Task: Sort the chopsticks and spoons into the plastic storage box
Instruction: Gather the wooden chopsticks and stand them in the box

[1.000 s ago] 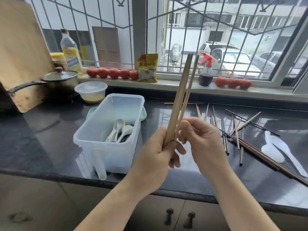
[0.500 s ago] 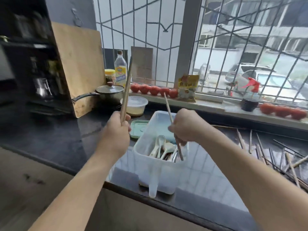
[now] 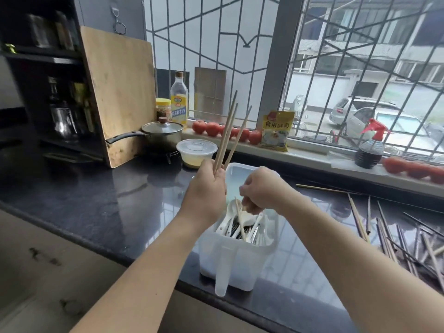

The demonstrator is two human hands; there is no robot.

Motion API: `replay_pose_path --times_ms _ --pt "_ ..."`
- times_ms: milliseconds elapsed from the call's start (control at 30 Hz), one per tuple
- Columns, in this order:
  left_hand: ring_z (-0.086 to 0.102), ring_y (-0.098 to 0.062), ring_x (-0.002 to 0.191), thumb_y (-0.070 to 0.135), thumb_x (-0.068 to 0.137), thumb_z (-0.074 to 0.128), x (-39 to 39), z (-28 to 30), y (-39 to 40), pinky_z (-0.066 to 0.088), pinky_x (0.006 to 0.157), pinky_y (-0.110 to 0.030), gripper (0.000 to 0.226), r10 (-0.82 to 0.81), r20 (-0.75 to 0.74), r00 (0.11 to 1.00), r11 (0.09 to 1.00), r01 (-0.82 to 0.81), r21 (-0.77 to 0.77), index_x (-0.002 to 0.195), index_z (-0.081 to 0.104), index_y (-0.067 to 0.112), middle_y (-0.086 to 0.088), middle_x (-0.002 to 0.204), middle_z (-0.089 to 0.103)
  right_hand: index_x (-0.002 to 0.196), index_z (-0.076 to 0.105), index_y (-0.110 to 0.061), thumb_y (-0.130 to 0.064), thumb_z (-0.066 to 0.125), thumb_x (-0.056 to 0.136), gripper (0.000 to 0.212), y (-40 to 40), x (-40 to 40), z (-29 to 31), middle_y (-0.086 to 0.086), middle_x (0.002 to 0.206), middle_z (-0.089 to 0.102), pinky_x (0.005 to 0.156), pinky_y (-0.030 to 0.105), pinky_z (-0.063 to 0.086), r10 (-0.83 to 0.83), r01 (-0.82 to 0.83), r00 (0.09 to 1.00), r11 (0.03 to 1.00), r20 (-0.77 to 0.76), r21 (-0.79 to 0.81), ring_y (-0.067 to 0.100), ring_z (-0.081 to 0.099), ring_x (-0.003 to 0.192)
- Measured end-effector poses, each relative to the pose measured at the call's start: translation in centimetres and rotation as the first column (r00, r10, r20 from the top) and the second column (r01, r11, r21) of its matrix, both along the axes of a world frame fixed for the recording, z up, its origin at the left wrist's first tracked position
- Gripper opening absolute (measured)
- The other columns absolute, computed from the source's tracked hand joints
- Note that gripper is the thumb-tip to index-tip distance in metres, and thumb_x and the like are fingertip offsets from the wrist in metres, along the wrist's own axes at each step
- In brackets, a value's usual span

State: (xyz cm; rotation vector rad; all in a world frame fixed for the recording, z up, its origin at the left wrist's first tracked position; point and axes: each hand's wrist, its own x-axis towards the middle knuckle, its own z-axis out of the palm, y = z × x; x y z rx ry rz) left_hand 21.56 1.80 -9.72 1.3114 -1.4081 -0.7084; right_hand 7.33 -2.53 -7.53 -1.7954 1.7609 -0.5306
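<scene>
A translucent plastic storage box [image 3: 240, 267] stands near the counter's front edge. White spoons [image 3: 229, 218] and darker cutlery lie in it. My left hand [image 3: 206, 188] grips a bundle of wooden chopsticks [image 3: 228, 131] that points up, just left of the box. My right hand [image 3: 262, 188] hovers over the box and pinches a single chopstick [image 3: 241, 222], whose lower end sits among the spoons. Several loose chopsticks [image 3: 384, 229] lie scattered on the dark counter at the right.
A wooden cutting board [image 3: 120, 97] leans at the back left beside a lidded pot [image 3: 163, 133]. A lidded plastic tub [image 3: 195, 150] sits behind the box. An oil bottle [image 3: 179, 102], tomatoes [image 3: 213, 128], a packet [image 3: 276, 131] and a spray bottle [image 3: 370, 145] line the sill.
My hands, joined on the bundle a second ago, have parted. The right hand took one chopstick and lowered it into the box. The left hand kept the rest and moved closer to the box.
</scene>
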Motion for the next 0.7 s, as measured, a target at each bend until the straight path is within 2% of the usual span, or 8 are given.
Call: replay_pose_path --times_ms 67,133,233,333,467,533,600,700 --pt "0.051 -0.016 0.065 0.026 0.11 0.039 -0.1 -0.1 0.2 0.045 0.07 -0.04 0.018 -0.009 0.01 1.0 1.0 0.009 -0.026 0.101 0.053 0.019 0.002 0.075 0.06 0.093 0.071 -0.002 -0.014 0.054 0.101 0.022 0.6 -1.0 -0.2 0.018 0.086 0.074 0.056 0.03 0.059 -0.028 0.08 0.934 0.988 0.356 -0.133 0.019 0.066 0.055" --pt "0.054 -0.018 0.069 0.027 0.109 0.039 -0.3 -0.3 0.5 0.048 0.074 -0.045 0.018 0.008 0.085 0.996 0.998 -0.003 -0.067 0.099 0.052 0.021 0.002 0.075 0.061 0.103 0.071 -0.008 -0.02 0.052 0.104 0.023 1.3 -1.5 -0.1 0.013 0.097 0.073 0.061 0.032 0.058 0.023 0.085 0.853 0.98 0.521 -0.181 0.018 0.067 0.061" --pt "0.058 -0.022 0.076 0.031 0.11 0.038 -0.7 -0.4 0.9 0.05 0.075 -0.048 0.019 0.025 0.209 0.978 0.995 -0.004 -0.1 0.098 0.051 0.023 0.002 0.079 0.063 0.114 0.07 -0.011 -0.029 0.053 0.105 0.026 2.2 -1.4 1.1 0.009 0.107 0.072 0.065 0.031 0.056 0.107 -0.059 0.724 0.994 0.681 -0.094 0.019 0.067 0.07" --pt "0.057 -0.019 0.068 0.033 0.11 0.038 -0.5 -0.4 0.9 0.05 0.069 -0.047 0.02 -0.013 0.199 0.98 0.994 0.034 -0.103 0.102 0.054 0.025 0.002 0.077 0.064 0.114 0.07 -0.008 -0.026 0.055 0.104 0.025 2.9 -0.9 1.7 0.008 0.098 0.074 0.065 0.029 0.053 0.187 -0.151 0.661 0.982 0.727 -0.115 0.02 0.066 0.074" --pt "0.053 -0.016 0.051 0.029 0.111 0.036 -0.2 -0.3 0.8 0.047 0.051 -0.034 0.023 -0.005 0.033 0.999 0.996 0.009 -0.094 0.094 0.05 0.022 -0.003 0.074 0.062 0.103 0.064 -0.001 -0.017 0.048 0.106 0.023 2.2 -2.0 3.9 0.008 0.081 0.068 0.062 0.031 0.056 0.078 0.269 0.625 0.913 0.777 -0.307 0.018 0.065 0.066" --pt "0.047 -0.013 0.05 0.027 0.111 0.037 0.0 -0.3 0.5 0.042 0.048 -0.029 0.024 0.036 -0.102 0.994 0.996 -0.044 -0.073 0.091 0.048 0.019 -0.005 0.072 0.056 0.092 0.065 -0.003 -0.017 0.049 0.105 0.025 1.3 -3.4 5.0 0.01 0.076 0.07 0.06 0.037 0.061 -0.056 0.36 0.828 0.817 0.558 -0.451 0.022 0.067 0.061" --pt "0.044 -0.01 0.053 0.027 0.111 0.038 0.1 -0.2 0.3 0.039 0.053 -0.031 0.024 0.063 -0.152 0.986 0.995 -0.073 -0.063 0.09 0.048 0.019 -0.002 0.07 0.052 0.078 0.069 -0.002 -0.014 0.054 0.1 0.029 1.1 -2.6 4.4 0.012 0.068 0.073 0.061 0.038 0.063 -0.081 0.125 0.987 0.929 0.138 -0.347 0.021 0.071 0.057" --pt "0.047 -0.015 0.059 0.028 0.111 0.037 0.0 -0.1 0.5 0.041 0.059 -0.036 0.025 0.07 -0.092 0.993 0.995 -0.076 -0.065 0.09 0.048 0.019 -0.001 0.071 0.053 0.052 0.064 -0.007 -0.007 0.053 0.091 0.041 1.1 0.5 1.2 0.0 0.044 0.064 0.049 0.018 0.053 0.081 -0.093 0.911 0.996 -0.403 -0.012 0.005 0.058 0.035"
